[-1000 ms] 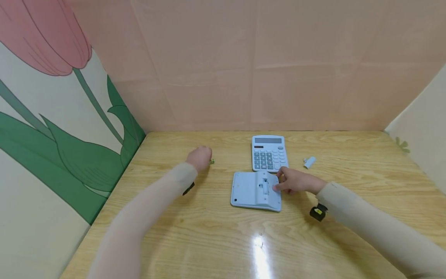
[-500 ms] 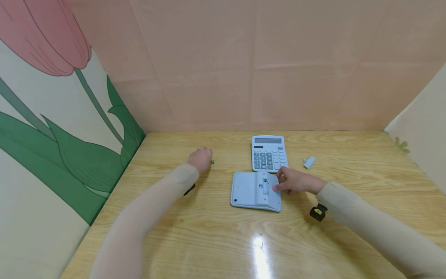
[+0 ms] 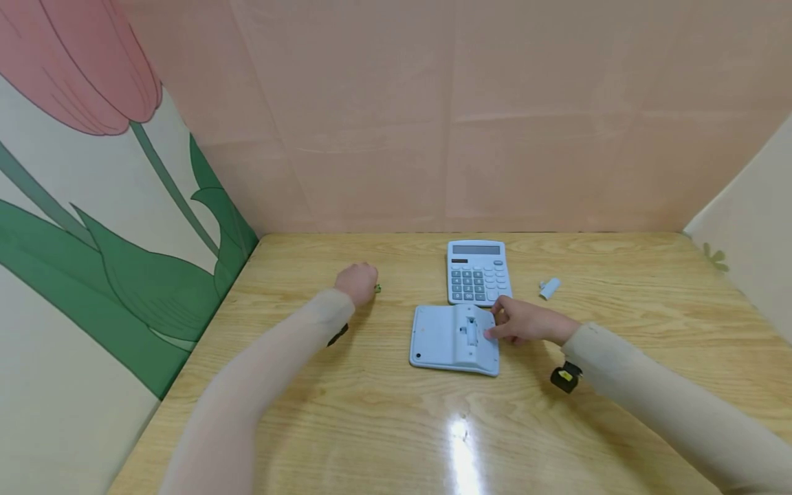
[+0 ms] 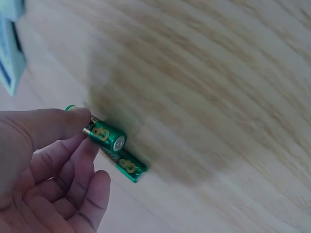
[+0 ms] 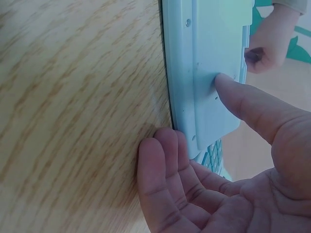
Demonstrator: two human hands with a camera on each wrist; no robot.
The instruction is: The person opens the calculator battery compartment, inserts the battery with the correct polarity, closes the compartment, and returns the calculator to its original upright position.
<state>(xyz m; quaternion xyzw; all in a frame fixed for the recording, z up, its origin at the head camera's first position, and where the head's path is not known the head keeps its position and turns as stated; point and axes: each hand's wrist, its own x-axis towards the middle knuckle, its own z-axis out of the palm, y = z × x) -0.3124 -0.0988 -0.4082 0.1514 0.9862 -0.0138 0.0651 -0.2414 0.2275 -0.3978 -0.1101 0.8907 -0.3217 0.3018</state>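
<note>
My left hand (image 3: 357, 283) pinches a green AA-type battery (image 4: 109, 136) between thumb and forefinger, just over the wooden table. A second green battery (image 4: 131, 169) lies right beside it, partly overlapped by the first. A light-blue calculator (image 3: 434, 337) lies face down, its battery compartment (image 3: 472, 331) uncovered. With the thumb on its back and fingers at its edge, my right hand (image 3: 526, 321) holds that calculator on its right side. Part of the left hand's fingers is hidden in the head view.
Behind the face-down calculator lies another calculator (image 3: 477, 271), face up, its keys and display showing. A small light-blue cover (image 3: 549, 288) rests on the wooden table (image 3: 346, 426) to the right. A pink wall (image 3: 445, 137) rises at the table's back edge.
The left hand has shifted very slightly to the right and toward me by the batteries. The right hand and both calculators stay where they were.
</note>
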